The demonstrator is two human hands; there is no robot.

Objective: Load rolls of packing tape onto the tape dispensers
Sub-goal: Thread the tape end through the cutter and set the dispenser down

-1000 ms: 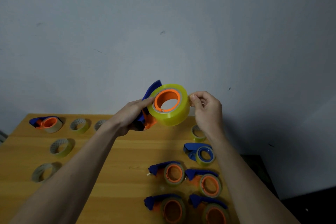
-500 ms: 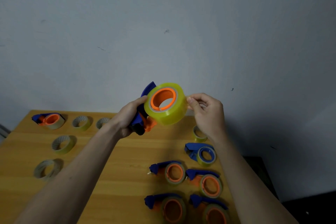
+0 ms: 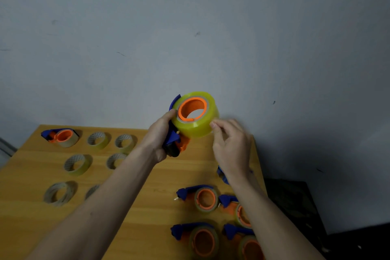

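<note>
Yellow-tinted packing tape roll (image 3: pixel 195 119) sits on the blue-and-orange plastic dispenser (image 3: pixel 176 143) at frame centre, above the wooden desk (image 3: pixel 147 186). My left hand (image 3: pixel 159 137) grips the dispenser steady; my right hand's (image 3: pixel 231 145) curled fingertips touch the roll's edge, probably seeking the loose end.

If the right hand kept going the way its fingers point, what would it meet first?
The right hand points up-left at the yellow tape roll on the dispenser held by the left hand; its fingertips seem already at the roll's side, though motion blur hides contact.

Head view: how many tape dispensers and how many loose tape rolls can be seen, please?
Tape dispensers: 7 (one held, one mostly hidden)
Loose tape rolls: 6
Total: 13
</note>
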